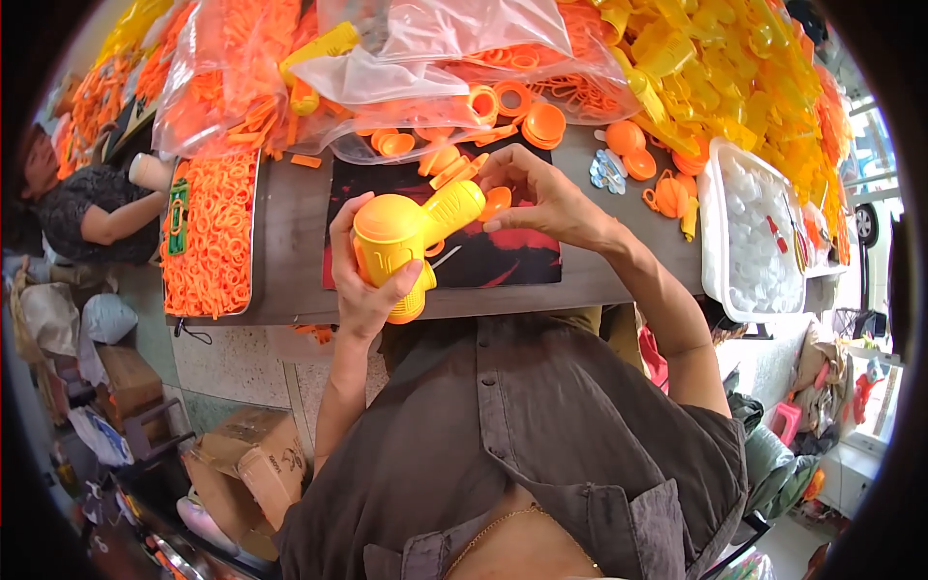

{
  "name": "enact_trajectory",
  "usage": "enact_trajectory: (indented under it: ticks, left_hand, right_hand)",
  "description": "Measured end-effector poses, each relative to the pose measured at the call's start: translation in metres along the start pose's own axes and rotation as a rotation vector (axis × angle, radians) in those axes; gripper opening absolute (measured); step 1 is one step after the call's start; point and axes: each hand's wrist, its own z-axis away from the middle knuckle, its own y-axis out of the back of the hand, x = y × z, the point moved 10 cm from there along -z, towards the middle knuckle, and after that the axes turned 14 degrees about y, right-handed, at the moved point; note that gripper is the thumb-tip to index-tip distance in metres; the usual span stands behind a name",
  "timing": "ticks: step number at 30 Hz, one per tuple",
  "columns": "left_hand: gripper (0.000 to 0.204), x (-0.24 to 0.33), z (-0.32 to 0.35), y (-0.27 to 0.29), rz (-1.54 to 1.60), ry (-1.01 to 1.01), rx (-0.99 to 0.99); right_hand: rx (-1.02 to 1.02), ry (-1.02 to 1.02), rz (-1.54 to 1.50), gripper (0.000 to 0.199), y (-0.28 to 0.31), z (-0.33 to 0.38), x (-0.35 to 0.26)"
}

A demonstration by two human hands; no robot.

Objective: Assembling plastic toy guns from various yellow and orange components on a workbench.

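My left hand (354,307) is wrapped round a yellow plastic toy (389,242) shaped like a hair dryer, with a rounded body and a ribbed barrel angled up to the right. An orange tip shows at its lower end. Just past the barrel's end, my right hand (559,201) pinches a small round orange cap (497,203) between thumb and fingers. Whether the cap touches the barrel I cannot tell. Beneath both hands lies a dark mat with red patches (512,266).
Clear bags (425,43) of orange parts cross the table's back, beside a yellow heap (715,68). Left stands a tray of orange rings (208,261); right, a white bin (713,242) of translucent pieces. Orange discs (543,124) lie behind the mat. Another person (87,208) sits far left.
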Motion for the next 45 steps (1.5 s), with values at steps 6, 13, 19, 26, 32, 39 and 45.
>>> enact_trajectory:
  ticks: [6, 13, 19, 26, 32, 39, 45]
  left_hand:
    - [0.076, -0.013, 0.0, -0.031, 0.073, 0.152, -0.119]
    - [0.075, -0.018, 0.004, -0.041, 0.168, 0.196, -0.138]
    - [0.075, -0.016, 0.009, -0.046, 0.094, 0.164, -0.16]
    - [0.074, -0.008, 0.014, -0.077, 0.183, 0.242, -0.263]
    - [0.076, -0.001, 0.021, -0.08, -0.021, 0.103, -0.168]
    - [0.083, 0.042, 0.052, -0.113, -0.669, -0.718, -0.467]
    - [0.074, 0.025, 0.021, -0.112, -0.351, -0.198, -0.334]
  right_hand:
    - [0.031, 0.037, 0.002, 0.042, 0.005, 0.025, -0.004]
    - [0.133, 0.103, -0.09, 0.039, -0.002, 0.042, -0.011]
    - [0.144, 0.079, -0.091, 0.032, 0.001, 0.05, -0.024]
    - [0.081, -0.125, -0.97, 0.036, -0.031, 0.02, -0.016]
    - [0.143, -0.208, -0.605, 0.052, -0.018, 0.02, -0.001]
    - [-0.077, -0.441, 0.078, 0.061, -0.009, 0.065, 0.003]
    - [0.246, 0.126, 0.591, 0.035, 0.034, 0.09, -0.038]
